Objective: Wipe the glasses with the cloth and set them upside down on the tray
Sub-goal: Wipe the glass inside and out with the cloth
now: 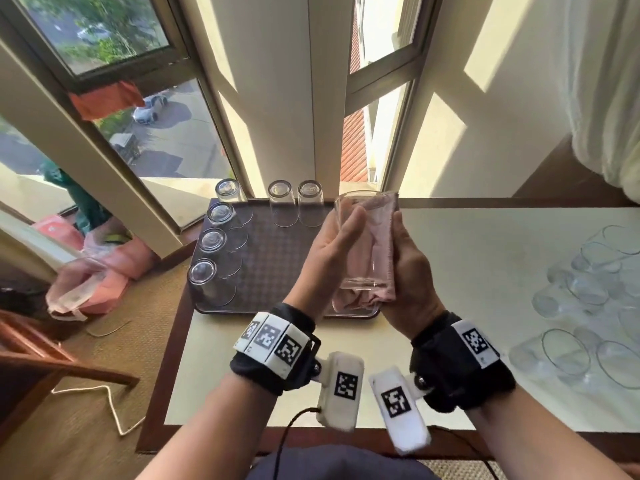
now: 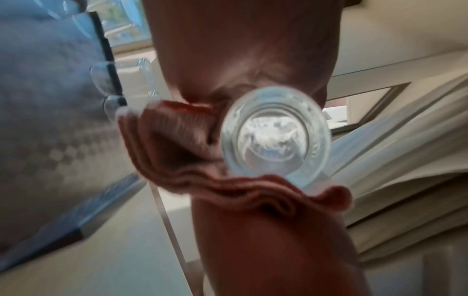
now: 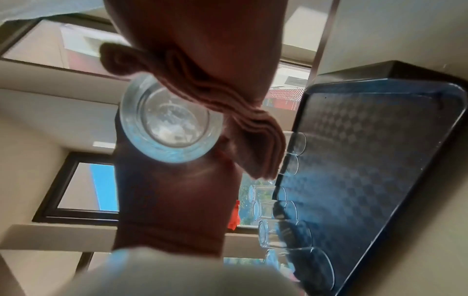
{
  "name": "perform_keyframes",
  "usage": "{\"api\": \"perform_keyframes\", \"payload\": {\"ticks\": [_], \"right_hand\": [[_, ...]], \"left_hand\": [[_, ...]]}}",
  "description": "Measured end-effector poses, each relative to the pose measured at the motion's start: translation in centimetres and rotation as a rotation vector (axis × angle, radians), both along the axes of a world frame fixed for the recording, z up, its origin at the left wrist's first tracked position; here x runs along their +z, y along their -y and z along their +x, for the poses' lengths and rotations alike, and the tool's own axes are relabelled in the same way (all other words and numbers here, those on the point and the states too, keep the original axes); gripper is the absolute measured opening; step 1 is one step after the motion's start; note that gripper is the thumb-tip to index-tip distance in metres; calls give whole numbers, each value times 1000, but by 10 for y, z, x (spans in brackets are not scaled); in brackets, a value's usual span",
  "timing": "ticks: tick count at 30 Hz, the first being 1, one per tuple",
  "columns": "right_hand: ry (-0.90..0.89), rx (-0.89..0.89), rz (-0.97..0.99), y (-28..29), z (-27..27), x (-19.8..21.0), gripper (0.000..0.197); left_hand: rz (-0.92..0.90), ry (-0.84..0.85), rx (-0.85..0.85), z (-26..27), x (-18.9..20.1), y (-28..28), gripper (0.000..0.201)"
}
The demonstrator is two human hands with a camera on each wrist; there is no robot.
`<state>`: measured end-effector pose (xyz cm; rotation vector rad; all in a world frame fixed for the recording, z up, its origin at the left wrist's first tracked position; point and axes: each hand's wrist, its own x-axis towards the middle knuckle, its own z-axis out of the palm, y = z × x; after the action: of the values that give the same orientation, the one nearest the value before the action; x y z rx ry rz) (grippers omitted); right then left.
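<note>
Above the tray [image 1: 277, 258]: glass [image 1: 360, 244] held by left hand [image 1: 329, 258], gripped through cloth [image 1: 381, 251] by right hand [image 1: 412, 271]. Risk: slipping, striking upturned glasses [image 1: 221, 251].

The right hand [image 1: 403, 271] has its fingers hidden behind the cloth [image 1: 375, 237]. The unwiped glasses [image 1: 588, 299] run off the head view's right edge, perhaps eight, blurred.
</note>
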<state>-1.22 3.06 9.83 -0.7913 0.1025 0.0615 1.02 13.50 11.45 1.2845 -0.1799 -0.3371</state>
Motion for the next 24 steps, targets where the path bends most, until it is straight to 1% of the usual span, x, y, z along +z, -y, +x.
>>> {"api": "perform_keyframes", "payload": {"ticks": [1,2,3,4,5,6,7,8,9,10,11,12,13,14,15,16,18,19,20,21,22,23,24], "right_hand": [[-11,-36,-31,-1,1,-1,59],[-9,-100,-120,-2,4,-2,58],[8,-174,-265,-4,6,-5,57],[40,-243,-430,-6,9,-7,54],[80,-291,-573,-8,11,-9,49],[115,-314,-656,-10,13,-11,44],[135,-304,-667,-11,14,-11,40],[144,-272,-614,-12,14,-11,38],[143,-225,-500,-11,15,-12,40],[113,-156,-343,-8,13,-11,48],[60,-70,-168,-5,11,-9,57],[9,-2,-31,-3,9,-9,63],[-30,31,37,0,7,-8,65],[-60,18,37,2,8,-11,63],[-55,-21,-32,2,9,-12,60],[-25,-90,-192,1,11,-13,55],[95,-226,-567,-2,13,-16,39],[136,-259,-683,-5,13,-15,32],[157,-248,-718,-7,13,-12,28],[162,-207,-681,-8,12,-7,29],[154,-152,-592,-7,11,-2,33],[119,-100,-458,-4,10,4,42],[64,-45,-318,-1,8,9,50]], "left_hand": [[39,6,-7,4,-1,-3,25],[99,22,33,4,1,-4,42],[156,32,99,5,-1,-3,69],[188,35,162,2,0,0,85],[198,38,216,-1,2,3,90],[215,54,256,-3,0,6,92],[242,69,253,-6,2,7,95],[256,84,254,-7,0,8,96],[235,72,217,-5,-2,5,91],[162,59,167,-5,-2,4,74],[87,38,81,-2,-4,0,51],[59,32,21,0,-4,-4,34],[77,21,-21,2,-4,-8,31],[122,21,-44,3,-4,-11,40],[159,36,-19,4,-4,-13,58],[207,55,32,3,-3,-12,72],[286,70,152,-3,5,-3,79],[339,94,203,-4,4,1,83],[408,125,239,-7,7,5,88],[438,156,263,-8,8,6,93],[419,175,263,-8,10,5,94],[326,141,248,-6,8,4,87],[197,95,206,-2,6,3,70]]}}
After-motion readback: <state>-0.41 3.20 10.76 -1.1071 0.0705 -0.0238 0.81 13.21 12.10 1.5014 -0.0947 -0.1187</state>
